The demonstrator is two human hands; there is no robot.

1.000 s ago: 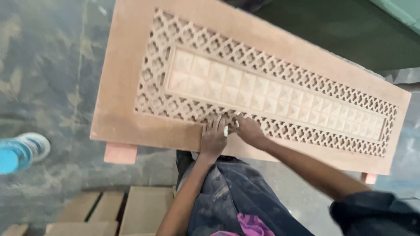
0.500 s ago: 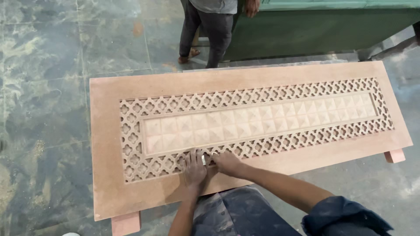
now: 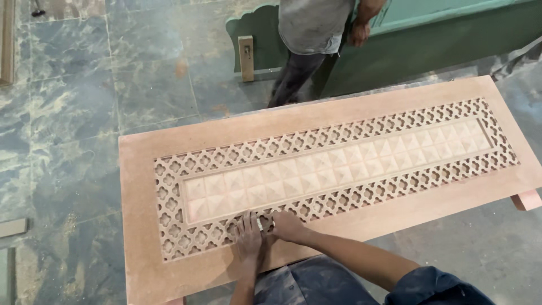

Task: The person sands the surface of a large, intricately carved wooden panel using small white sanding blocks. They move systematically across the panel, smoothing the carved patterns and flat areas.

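Note:
A long brown carved board [image 3: 135,214] lies flat in front of me, with a lattice border of cut-out shapes around a central strip of raised pyramid squares [image 3: 316,172]. My left hand [image 3: 248,240] rests flat on the lattice near the front edge, fingers pointing away from me. My right hand [image 3: 285,226] sits right beside it on the lattice, fingers curled around a small pale piece that shows between the two hands; I cannot make out what that piece is. Both forearms reach in from the bottom of the view.
Another person [image 3: 313,39] stands beyond the board beside a green wooden panel [image 3: 429,45]. A small wooden block [image 3: 245,56] leans against that panel. A wooden support [image 3: 528,199] sticks out under the board's right end. The floor is grey-green marbled stone [image 3: 68,113].
My view has tilted up and shifted, so the board now sits lower and the other person shows more fully. Both hands stay together on the same lattice spot near the front edge.

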